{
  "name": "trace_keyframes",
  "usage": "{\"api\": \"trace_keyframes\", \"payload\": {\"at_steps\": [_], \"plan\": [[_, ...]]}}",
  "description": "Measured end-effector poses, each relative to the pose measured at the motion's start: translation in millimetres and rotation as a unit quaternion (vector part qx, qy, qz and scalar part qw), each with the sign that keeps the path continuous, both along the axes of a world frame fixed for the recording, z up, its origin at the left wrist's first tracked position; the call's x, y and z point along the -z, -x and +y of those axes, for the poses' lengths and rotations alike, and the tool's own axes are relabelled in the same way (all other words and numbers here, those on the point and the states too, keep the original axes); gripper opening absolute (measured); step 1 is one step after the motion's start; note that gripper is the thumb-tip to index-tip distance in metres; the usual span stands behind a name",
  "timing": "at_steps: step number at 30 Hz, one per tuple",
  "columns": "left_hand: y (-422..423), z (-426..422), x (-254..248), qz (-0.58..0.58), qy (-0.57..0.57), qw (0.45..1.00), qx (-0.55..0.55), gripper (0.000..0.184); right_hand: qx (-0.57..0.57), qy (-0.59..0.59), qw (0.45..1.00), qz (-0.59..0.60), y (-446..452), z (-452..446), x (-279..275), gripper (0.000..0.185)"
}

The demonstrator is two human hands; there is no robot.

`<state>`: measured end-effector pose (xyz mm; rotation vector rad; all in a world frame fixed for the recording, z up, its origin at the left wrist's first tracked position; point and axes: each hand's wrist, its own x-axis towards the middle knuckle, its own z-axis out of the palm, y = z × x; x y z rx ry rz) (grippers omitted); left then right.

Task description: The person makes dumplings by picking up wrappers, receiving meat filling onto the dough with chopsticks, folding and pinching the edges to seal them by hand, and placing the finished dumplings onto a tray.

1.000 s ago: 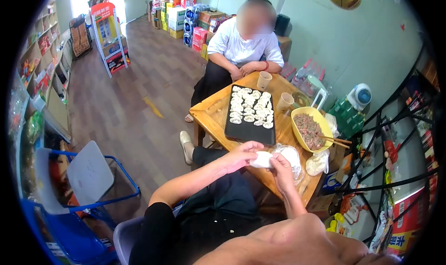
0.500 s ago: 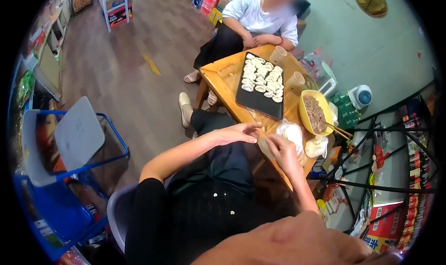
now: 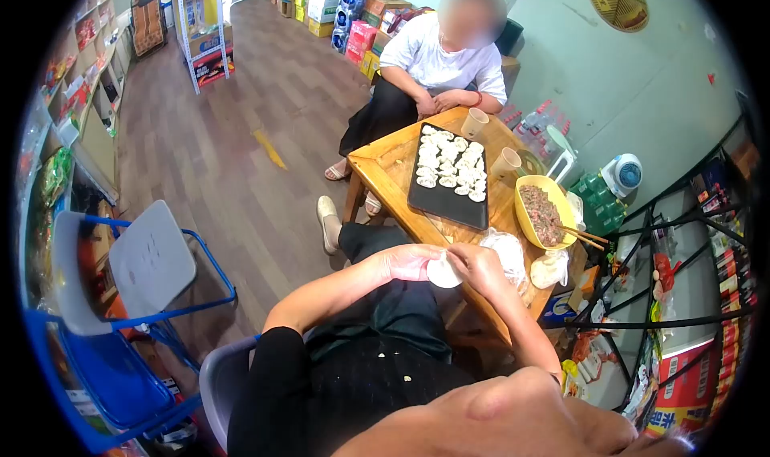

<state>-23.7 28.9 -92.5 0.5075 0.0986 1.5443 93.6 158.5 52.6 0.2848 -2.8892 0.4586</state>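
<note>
A round white dough wrapper [image 3: 443,272] is held between my hands in front of the table's near edge. My left hand [image 3: 411,262] grips its left side, and my right hand [image 3: 476,266] pinches its upper right edge. Beyond them, a black tray [image 3: 449,204] bears rows of white dumplings [image 3: 450,167]. A yellow bowl [image 3: 568,213] with minced filling [image 3: 541,216] and chopsticks [image 3: 584,235] stands at the table's right side. Near my right hand lies a plastic bag with white dough wrappers [image 3: 505,256], and another bag of dough [image 3: 549,269] is beside it.
Across the wooden table [image 3: 383,168] sits a person in a white shirt [image 3: 437,60], arms resting on its edge. Two paper cups [image 3: 474,123] stand behind the tray. A folding chair [image 3: 152,256] is at the left; a black rack [image 3: 642,297] with packets is at the right.
The view dipped and then rose again. My hands have come together around the wrapper, which now hangs flat and round between them. The seated person's arms still rest at the table edge.
</note>
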Motion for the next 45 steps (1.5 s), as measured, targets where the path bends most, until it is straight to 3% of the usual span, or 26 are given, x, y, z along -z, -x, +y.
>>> {"api": "trace_keyframes", "payload": {"at_steps": [10,15,17,19,23,25,28,31,32,35,38,40,45], "plan": [[-5,10,-7,0.006,0.02,0.999,0.037,0.046,0.019,0.001,1.0,0.003,-12,12,-3,0.013],[-9,17,-11,-0.017,0.03,0.999,0.037,0.049,0.109,0.102,0.989,-0.002,-32,31,-17,0.012],[-11,17,-12,-0.068,0.068,0.995,-0.013,0.051,0.124,0.111,0.986,0.03,-47,59,-1,0.011],[-12,13,-19,-0.08,0.082,0.992,-0.046,0.053,0.23,0.308,0.923,-0.003,-65,86,2,0.014],[-3,20,-22,-0.13,0.135,0.97,-0.155,0.052,0.352,0.391,0.85,0.03,-98,162,6,0.02],[4,31,-10,-0.11,0.119,0.974,-0.158,0.051,0.345,0.439,0.825,0.089,-106,174,-10,0.024],[3,45,-28,-0.12,0.104,0.979,-0.132,0.051,0.374,0.508,0.766,0.125,-116,209,-11,0.039],[5,72,-42,-0.075,0.122,0.981,-0.13,0.048,0.43,0.506,0.737,0.125,-114,231,-11,0.075],[8,84,-49,-0.078,0.119,0.982,-0.125,0.048,0.432,0.504,0.737,0.125,-109,237,-12,0.079],[18,127,-77,-0.14,0.088,0.979,-0.117,0.046,0.441,0.487,0.741,0.139,-91,248,-23,0.076],[27,174,-91,-0.245,0.017,0.966,-0.079,0.046,0.41,0.493,0.754,0.142,-71,276,-25,0.06],[22,195,-94,-0.265,-0.001,0.963,-0.055,0.047,0.394,0.516,0.741,0.173,-55,294,-24,0.045],[4,205,-91,-0.234,0.021,0.97,-0.056,0.051,0.342,0.562,0.746,0.108,-41,329,0,0.032]]}}
